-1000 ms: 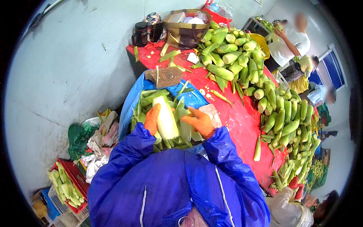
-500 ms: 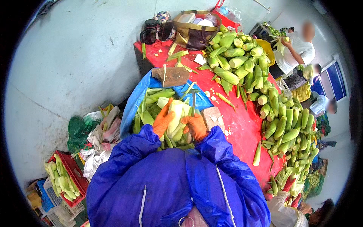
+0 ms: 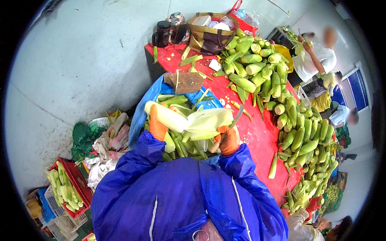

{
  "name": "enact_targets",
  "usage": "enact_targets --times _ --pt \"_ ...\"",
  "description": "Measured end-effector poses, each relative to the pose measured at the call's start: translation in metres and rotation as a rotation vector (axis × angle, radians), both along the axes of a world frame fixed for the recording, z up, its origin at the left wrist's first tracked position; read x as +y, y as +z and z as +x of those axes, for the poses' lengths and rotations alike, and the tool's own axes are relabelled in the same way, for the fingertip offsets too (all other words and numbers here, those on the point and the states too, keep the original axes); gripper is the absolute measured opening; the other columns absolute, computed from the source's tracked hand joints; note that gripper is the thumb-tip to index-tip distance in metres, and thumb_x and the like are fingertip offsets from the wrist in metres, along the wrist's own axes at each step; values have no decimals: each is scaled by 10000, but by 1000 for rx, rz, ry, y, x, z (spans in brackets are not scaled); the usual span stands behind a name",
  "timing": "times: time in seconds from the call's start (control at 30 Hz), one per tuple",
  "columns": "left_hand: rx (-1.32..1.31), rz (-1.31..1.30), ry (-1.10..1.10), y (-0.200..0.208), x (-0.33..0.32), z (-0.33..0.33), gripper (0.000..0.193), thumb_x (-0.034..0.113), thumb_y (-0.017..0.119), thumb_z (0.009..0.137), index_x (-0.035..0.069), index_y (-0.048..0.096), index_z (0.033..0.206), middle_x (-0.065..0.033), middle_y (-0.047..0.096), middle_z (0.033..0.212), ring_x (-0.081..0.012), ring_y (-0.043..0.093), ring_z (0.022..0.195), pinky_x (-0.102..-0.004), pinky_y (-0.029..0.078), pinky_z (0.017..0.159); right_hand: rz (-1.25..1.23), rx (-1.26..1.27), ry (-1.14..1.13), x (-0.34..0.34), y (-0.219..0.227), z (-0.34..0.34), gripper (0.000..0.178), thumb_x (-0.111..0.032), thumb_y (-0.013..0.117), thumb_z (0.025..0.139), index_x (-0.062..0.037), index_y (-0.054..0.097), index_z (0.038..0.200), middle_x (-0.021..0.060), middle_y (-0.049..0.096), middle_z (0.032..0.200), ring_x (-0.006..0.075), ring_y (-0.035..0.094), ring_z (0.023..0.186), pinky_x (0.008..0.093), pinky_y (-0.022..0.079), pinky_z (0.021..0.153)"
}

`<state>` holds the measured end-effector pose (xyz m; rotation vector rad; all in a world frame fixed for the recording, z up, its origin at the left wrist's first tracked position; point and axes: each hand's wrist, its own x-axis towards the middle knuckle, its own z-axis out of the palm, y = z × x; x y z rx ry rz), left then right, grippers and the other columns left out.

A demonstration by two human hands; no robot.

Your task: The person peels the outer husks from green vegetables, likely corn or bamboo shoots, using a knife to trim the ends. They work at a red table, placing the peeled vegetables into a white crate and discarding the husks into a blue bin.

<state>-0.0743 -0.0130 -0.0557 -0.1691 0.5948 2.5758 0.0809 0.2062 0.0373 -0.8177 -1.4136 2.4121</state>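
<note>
Fingers (image 3: pixel 153 115) in orange gloves are curled around things on both sides. Between the two hands, just over a heap of green leaves (image 3: pixel 175 100), is an ear of corn (image 3: pixel 167 117). It is long and fat, very pale green, almost white, and it looks smooth. It leans, with its high end by the left hand (image 3: pixel 157 128) and its low end near the middle. From that low end a wide, pale flap of leaf (image 3: pixel 211 119) spreads out to the right. The left hand is wrapped around the ear: one finger shows in front, a bit of orange peeks out above, and the rest is hidden. The right hand (image 3: pixel 228 140) is bent up tight, gripping a knife (image 3: pixel 238 115), and it touches the edge of the flap. The thin gray blade sticks up past the hand, and a tan handle pokes out below. The heap of leaves sits in a blue sheet (image 3: pixel 140 114), with a brown block (image 3: pixel 189 82) at the far edge. To the right is a red worktop (image 3: pixel 259 150), with a big pile of green corn (image 3: pixel 307 134) along its right side.
</note>
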Motion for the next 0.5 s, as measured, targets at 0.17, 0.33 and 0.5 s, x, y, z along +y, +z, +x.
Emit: enact_targets --times 0.17,0.33,0.5 --pt "-11 -7 143 -20 -23 -36 785 645 585 828 58 402 1317 -225 600 1146 -318 604 1010 -474 496 883 -372 275 -178 26 -12 12 286 -203 564 790 20 581 968 79 560 602 215 502 449 337 471 467" --pt "357 -485 77 38 -10 -18 559 363 583 929 31 415 1345 -156 657 1013 -224 641 851 -356 530 787 904 -377 308 23 5 -19 512 -316 688 842 47 591 1190 144 686 935 163 632 652 290 492 530" --pt "753 -753 -135 47 31 7 652 161 769 787 74 456 1352 -71 609 1143 -167 592 996 -296 490 859 981 -54 370 -29 51 -50 754 -417 764 777 2 490 1341 136 686 991 131 630 717 270 502 607"
